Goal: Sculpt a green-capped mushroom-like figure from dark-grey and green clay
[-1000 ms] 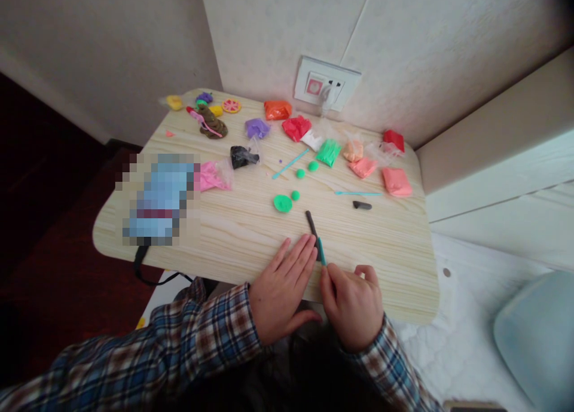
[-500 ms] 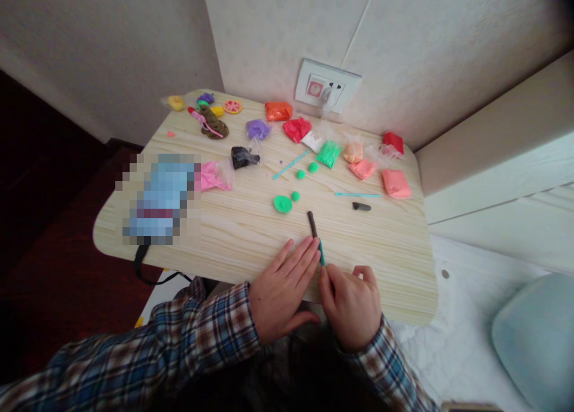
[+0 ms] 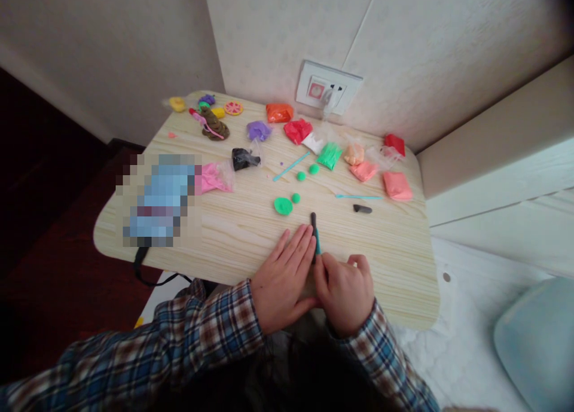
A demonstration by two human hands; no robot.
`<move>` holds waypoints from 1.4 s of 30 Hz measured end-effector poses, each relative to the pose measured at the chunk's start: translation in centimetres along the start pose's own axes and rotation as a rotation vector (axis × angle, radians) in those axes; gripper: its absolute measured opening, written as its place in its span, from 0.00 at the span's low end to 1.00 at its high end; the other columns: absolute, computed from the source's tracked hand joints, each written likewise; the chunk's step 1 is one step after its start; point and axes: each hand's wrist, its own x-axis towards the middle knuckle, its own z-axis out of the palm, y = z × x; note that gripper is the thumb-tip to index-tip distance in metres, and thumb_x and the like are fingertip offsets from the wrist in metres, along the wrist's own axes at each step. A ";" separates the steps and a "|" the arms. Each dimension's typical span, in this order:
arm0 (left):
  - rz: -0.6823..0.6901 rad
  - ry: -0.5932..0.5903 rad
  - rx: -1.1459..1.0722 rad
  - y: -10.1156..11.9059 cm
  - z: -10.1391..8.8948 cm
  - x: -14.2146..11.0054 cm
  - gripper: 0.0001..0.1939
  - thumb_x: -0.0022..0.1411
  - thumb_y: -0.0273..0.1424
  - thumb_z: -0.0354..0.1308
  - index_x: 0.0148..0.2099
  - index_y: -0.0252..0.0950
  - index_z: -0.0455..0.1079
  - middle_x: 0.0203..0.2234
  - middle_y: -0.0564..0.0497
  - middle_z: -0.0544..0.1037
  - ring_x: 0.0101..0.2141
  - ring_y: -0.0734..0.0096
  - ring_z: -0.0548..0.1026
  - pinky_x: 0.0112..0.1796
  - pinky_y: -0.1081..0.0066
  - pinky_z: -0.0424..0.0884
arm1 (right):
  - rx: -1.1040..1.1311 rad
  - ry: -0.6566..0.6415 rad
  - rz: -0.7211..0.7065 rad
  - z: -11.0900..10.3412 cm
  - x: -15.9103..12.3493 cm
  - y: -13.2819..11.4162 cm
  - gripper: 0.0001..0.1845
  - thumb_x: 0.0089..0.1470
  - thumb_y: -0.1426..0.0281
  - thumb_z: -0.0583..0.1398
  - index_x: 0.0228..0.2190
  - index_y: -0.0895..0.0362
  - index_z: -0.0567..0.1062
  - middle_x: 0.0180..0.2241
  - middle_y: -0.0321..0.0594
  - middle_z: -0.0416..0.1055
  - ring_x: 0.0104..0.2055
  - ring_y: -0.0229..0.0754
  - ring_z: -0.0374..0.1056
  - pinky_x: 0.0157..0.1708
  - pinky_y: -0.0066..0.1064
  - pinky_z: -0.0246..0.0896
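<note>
My left hand (image 3: 283, 280) lies flat on the table, fingers stretched out, its fingertips against a thin dark brown clay roll (image 3: 313, 219). The roll's lower part is partly covered by the hand. In my closed right hand (image 3: 345, 292) is a slim teal modelling tool (image 3: 318, 243), pinched between thumb and forefinger and lying along the roll's right side. Whether the tool's edge presses into the clay cannot be made out. Beyond the fingers sit a green clay disc (image 3: 283, 206) and a small green ball (image 3: 296, 198). A short dark clay piece (image 3: 362, 208) rests to the right.
Two more green balls (image 3: 314, 169) and two light-blue sticks (image 3: 359, 197) lie farther back. Several bags of coloured clay, such as a black one (image 3: 244, 158), line the rear. A blurred-out device (image 3: 165, 200) with a black cable stands left. A wall socket (image 3: 329, 88) is behind.
Both hands have shifted slightly forward, the right one also leftward, bringing the teal tool closer alongside the roll. The dark roll has turned a little and now points straighter away from me.
</note>
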 end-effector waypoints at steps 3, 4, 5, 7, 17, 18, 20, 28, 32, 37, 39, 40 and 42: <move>0.001 0.021 -0.018 -0.1 -0.1 0.0 0.44 0.60 0.52 0.44 0.65 0.19 0.44 0.64 0.32 0.44 0.65 0.53 0.38 0.62 0.54 0.41 | -0.042 -0.033 0.061 -0.2 0.1 0.2 0.20 0.57 0.72 0.50 0.17 0.55 0.70 0.12 0.36 0.68 0.16 0.37 0.55 0.38 0.34 0.44; -0.002 0.036 -0.021 -0.2 -0.1 0.1 0.46 0.60 0.53 0.44 0.65 0.19 0.44 0.64 0.31 0.44 0.65 0.53 0.38 0.62 0.54 0.42 | -0.063 -0.044 0.084 -0.3 0.1 0.5 0.20 0.57 0.72 0.50 0.17 0.55 0.70 0.12 0.36 0.68 0.16 0.37 0.55 0.38 0.34 0.44; -0.008 0.052 -0.023 -0.4 -0.2 0.2 0.47 0.59 0.55 0.44 0.65 0.19 0.43 0.64 0.31 0.44 0.65 0.52 0.38 0.61 0.54 0.43 | -0.080 -0.049 0.105 -0.4 0.3 0.8 0.20 0.57 0.71 0.50 0.16 0.55 0.71 0.12 0.36 0.68 0.16 0.37 0.55 0.38 0.34 0.44; -0.026 0.071 -0.019 -0.9 -0.4 0.4 0.49 0.58 0.56 0.45 0.65 0.18 0.42 0.64 0.30 0.43 0.65 0.52 0.38 0.61 0.53 0.43 | -0.094 -0.045 0.133 -0.5 0.7 1.4 0.21 0.57 0.70 0.50 0.16 0.56 0.71 0.12 0.37 0.67 0.16 0.37 0.54 0.38 0.34 0.44; 0.023 0.011 -0.086 -1.0 -0.7 1.3 0.47 0.59 0.54 0.45 0.64 0.20 0.45 0.64 0.32 0.46 0.65 0.55 0.40 0.62 0.54 0.40 | -0.068 -0.116 0.123 -0.2 3.0 0.1 0.20 0.57 0.70 0.51 0.18 0.56 0.72 0.16 0.39 0.73 0.17 0.37 0.57 0.36 0.34 0.43; 0.021 0.010 -0.106 -1.1 -0.8 1.2 0.47 0.58 0.55 0.45 0.65 0.20 0.44 0.64 0.32 0.46 0.65 0.55 0.40 0.62 0.54 0.41 | -0.071 -0.126 0.138 -0.2 3.0 0.4 0.20 0.57 0.70 0.51 0.18 0.56 0.73 0.16 0.40 0.73 0.17 0.38 0.58 0.37 0.34 0.43; 0.005 0.022 -0.135 -1.5 -1.1 1.0 0.49 0.58 0.56 0.45 0.65 0.20 0.41 0.64 0.32 0.46 0.65 0.55 0.40 0.62 0.53 0.42 | -0.089 -0.136 0.178 -0.3 2.8 1.2 0.20 0.58 0.69 0.50 0.18 0.56 0.73 0.16 0.40 0.73 0.17 0.38 0.58 0.37 0.34 0.44; 0.124 0.006 -0.140 -2.8 -1.4 2.2 0.44 0.61 0.53 0.43 0.65 0.22 0.42 0.64 0.33 0.47 0.65 0.55 0.40 0.62 0.53 0.39 | -0.092 -0.122 0.134 -0.2 2.8 1.3 0.21 0.58 0.69 0.49 0.18 0.55 0.73 0.15 0.41 0.72 0.17 0.39 0.58 0.37 0.34 0.44; 0.146 -0.018 -0.145 -2.5 -1.2 2.5 0.45 0.60 0.54 0.44 0.64 0.20 0.45 0.64 0.31 0.46 0.65 0.55 0.41 0.62 0.55 0.41 | -0.080 -0.133 0.095 0.0 3.2 0.4 0.21 0.58 0.70 0.49 0.19 0.55 0.72 0.17 0.40 0.73 0.17 0.39 0.57 0.37 0.35 0.43; 0.117 0.029 -0.180 -2.5 -1.0 2.0 0.48 0.59 0.56 0.42 0.64 0.18 0.44 0.64 0.30 0.45 0.65 0.55 0.40 0.62 0.57 0.43 | -0.098 -0.141 0.133 -0.2 2.9 0.9 0.21 0.58 0.70 0.49 0.18 0.55 0.72 0.16 0.40 0.72 0.18 0.39 0.58 0.37 0.35 0.43; 0.119 0.038 -0.188 -2.4 -0.8 1.9 0.48 0.59 0.56 0.42 0.65 0.18 0.42 0.64 0.30 0.45 0.65 0.55 0.39 0.62 0.56 0.43 | -0.107 -0.129 0.149 -0.2 2.8 1.0 0.21 0.58 0.70 0.49 0.17 0.55 0.72 0.14 0.40 0.71 0.18 0.39 0.57 0.37 0.35 0.44; 0.124 0.037 -0.192 -2.3 -0.7 1.9 0.47 0.59 0.56 0.42 0.65 0.19 0.42 0.64 0.30 0.45 0.65 0.55 0.39 0.62 0.55 0.42 | -0.107 -0.125 0.146 -0.2 2.8 1.0 0.21 0.58 0.70 0.49 0.17 0.55 0.72 0.14 0.40 0.71 0.17 0.38 0.57 0.37 0.35 0.44; 0.128 0.038 -0.205 -2.1 -0.6 1.8 0.47 0.59 0.55 0.42 0.65 0.20 0.41 0.64 0.31 0.45 0.65 0.55 0.39 0.62 0.55 0.43 | -0.099 -0.123 0.138 -0.2 2.8 1.0 0.20 0.58 0.70 0.49 0.17 0.55 0.71 0.15 0.39 0.71 0.17 0.38 0.57 0.37 0.34 0.44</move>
